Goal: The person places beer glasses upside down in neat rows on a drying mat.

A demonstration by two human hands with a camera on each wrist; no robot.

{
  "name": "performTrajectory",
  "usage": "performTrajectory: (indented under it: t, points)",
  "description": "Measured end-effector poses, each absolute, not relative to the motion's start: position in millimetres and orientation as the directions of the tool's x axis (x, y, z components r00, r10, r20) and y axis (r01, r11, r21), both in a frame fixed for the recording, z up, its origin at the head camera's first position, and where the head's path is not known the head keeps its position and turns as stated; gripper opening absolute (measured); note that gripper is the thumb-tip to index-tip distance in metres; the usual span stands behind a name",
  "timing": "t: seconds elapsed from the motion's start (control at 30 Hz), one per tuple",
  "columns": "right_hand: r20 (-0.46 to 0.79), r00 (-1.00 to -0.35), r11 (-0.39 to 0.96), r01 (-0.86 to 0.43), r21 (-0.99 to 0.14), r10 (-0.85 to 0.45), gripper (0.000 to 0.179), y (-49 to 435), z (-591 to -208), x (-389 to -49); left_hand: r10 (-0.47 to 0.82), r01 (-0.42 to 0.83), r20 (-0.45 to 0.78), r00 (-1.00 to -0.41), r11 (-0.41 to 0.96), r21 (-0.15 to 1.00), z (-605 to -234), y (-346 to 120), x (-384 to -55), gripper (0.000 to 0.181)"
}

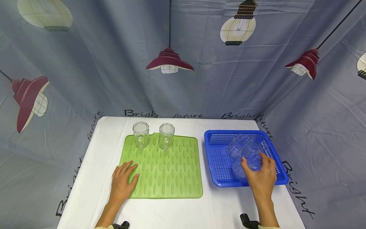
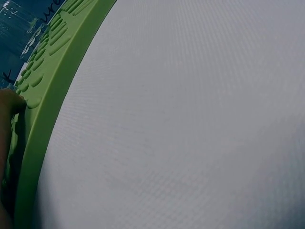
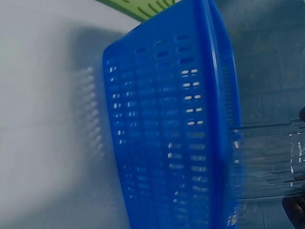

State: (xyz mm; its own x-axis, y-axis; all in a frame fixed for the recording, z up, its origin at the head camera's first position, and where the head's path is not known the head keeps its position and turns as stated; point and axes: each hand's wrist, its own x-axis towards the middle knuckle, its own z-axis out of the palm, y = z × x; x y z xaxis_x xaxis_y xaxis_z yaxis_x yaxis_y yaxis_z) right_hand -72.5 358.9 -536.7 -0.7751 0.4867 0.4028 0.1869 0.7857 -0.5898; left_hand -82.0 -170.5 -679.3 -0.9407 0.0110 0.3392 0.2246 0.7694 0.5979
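Observation:
My right hand (image 1: 263, 176) reaches over the front of a blue plastic basket (image 1: 218, 184). Thumb and fingers grip a clear glass mug (image 1: 253, 159); in the right wrist view this glass mug (image 3: 267, 162) shows above the basket's rim between dark fingertips. Other clear glasses (image 1: 237, 144) lie bunched behind it, their outlines hard to separate. My left hand (image 1: 123, 183) rests on the left edge of a green ridged mat (image 1: 171, 171), fingers extended. Two glass mugs (image 1: 141, 135) stand side by side at the mat's back left, handles facing the front.
A white-covered table (image 1: 183, 213) carries the mat and the basket, with a strip of cloth between them. Grey-blue curtains (image 1: 183, 92) printed with lamps hang along the back and sides.

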Motion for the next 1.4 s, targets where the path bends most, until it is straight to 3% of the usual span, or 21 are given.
performTrajectory:
  t: [0.87,1.13,1.4]
  points:
    - [0.437,-0.808,0.792,0.059,-0.608,0.395,0.076,317.4,-512.1,-79.4,0.014,0.218,0.324,-0.946,0.766,0.604,-678.1,-171.9,-82.0,0.046]
    - [0.497,-0.814,0.829,-0.035,-0.558,0.3,0.078,305.7,-508.6,-86.9,0.0,0.205,0.318,-0.948,0.764,0.611,-677.9,-172.7,-80.7,0.045]
    - [0.499,-0.815,0.83,-0.04,-0.557,0.296,0.078,297.1,-507.2,-89.6,0.007,0.205,0.311,-0.95,0.767,0.608,-677.8,-171.3,-80.8,0.045]
